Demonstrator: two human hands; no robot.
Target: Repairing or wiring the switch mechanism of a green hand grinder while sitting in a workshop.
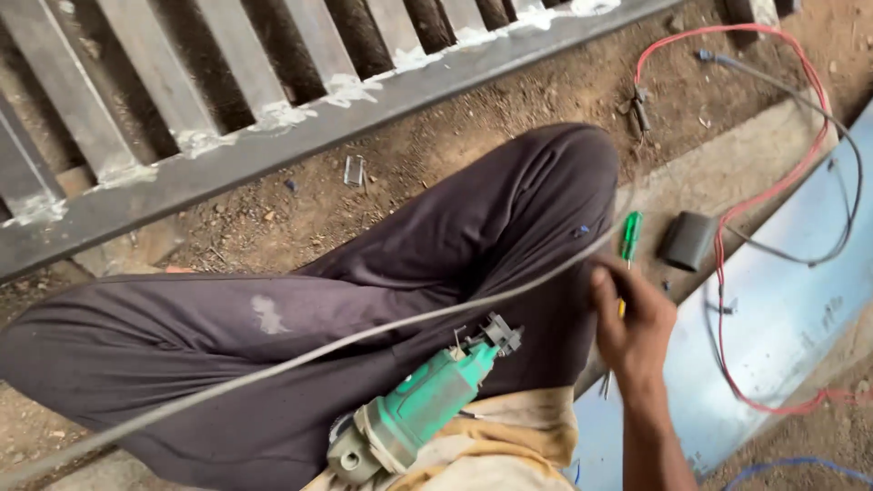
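Just right hand (634, 320) — fingers curled on a grey cable (364, 341) — green grinder (420, 405) in lap.

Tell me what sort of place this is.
Probably an outdoor metalworking or welding spot on bare dirt ground. A grey metal gate frame with rough whitish joints lies there, a green angle grinder rests on the person's lap, and red cable loops over a metal sheet.

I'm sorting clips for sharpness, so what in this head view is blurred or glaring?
Head view: soft daylight, no hard shadows; the right hand and grey cable look slightly motion-smeared; the green grinder reads clearly; the metal sheet has a pale sheen, not blown out.
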